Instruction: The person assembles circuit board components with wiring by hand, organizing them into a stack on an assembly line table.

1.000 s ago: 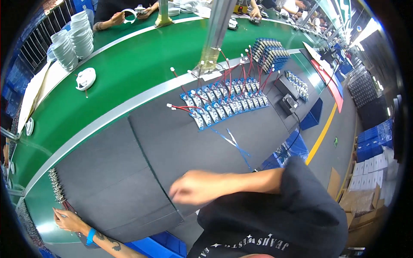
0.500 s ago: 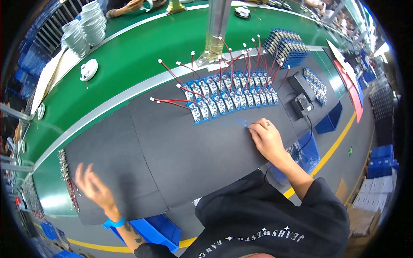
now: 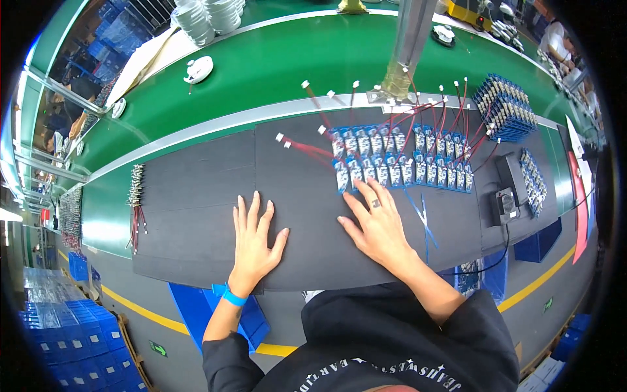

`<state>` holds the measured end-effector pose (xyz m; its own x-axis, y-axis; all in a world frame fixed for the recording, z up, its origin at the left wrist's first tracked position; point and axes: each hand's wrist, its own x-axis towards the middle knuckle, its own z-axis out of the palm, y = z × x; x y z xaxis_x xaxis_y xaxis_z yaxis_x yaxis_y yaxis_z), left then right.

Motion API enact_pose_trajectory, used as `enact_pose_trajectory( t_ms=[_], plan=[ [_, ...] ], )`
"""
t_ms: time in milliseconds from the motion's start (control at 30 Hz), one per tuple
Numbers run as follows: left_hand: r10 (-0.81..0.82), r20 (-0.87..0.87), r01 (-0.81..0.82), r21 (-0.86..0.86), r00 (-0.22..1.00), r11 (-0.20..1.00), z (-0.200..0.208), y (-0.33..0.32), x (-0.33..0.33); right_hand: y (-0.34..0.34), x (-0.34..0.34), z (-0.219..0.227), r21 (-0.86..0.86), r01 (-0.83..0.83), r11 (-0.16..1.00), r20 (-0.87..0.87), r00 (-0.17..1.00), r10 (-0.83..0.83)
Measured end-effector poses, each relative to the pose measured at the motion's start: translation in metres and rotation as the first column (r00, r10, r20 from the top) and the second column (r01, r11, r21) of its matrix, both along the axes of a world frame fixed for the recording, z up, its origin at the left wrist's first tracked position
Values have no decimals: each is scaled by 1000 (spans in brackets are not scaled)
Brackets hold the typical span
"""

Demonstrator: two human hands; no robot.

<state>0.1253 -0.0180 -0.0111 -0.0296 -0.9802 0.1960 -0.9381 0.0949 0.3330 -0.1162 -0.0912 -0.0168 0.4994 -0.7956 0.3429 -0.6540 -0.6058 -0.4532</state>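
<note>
A broad stretch of the flat, black-covered worktop gives room between the wired row of small metallic parts at its left edge and the open, spread-fingered left hand, which is above the near edge. The right hand, also spread open, has its fingertips over the near edge of the left panel of blue-and-white circuit boards with red wires; whether they press is unclear. A pale metal rail separates the far edge from a green conveyor belt; yellow-lined grey floor lies nearer.
</note>
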Motion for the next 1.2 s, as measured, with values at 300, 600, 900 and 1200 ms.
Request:
enact_pose_trajectory(
  t_ms=[300, 600, 900, 1200],
  plan=[
    [97, -413, -162, -125, 905, 979, 2, -33, 3, 30, -27, -6, 102, 31, 994, 455, 888, -74],
    [339, -880, 84, 386, 332, 919, 11, -48, -29, 22, -38, 9, 849, -279, 450, 522, 299, -799],
    [451, -869, 106, 439, -203, 892, 13, -4, -75, 28, -9, 2, 810, -407, 423, 581, 455, -675],
    [468, -807, 24, 493, -360, 870, 3, 5, -90, 24, -13, 20, 825, -362, 434, 565, 550, -615]
  ],
)
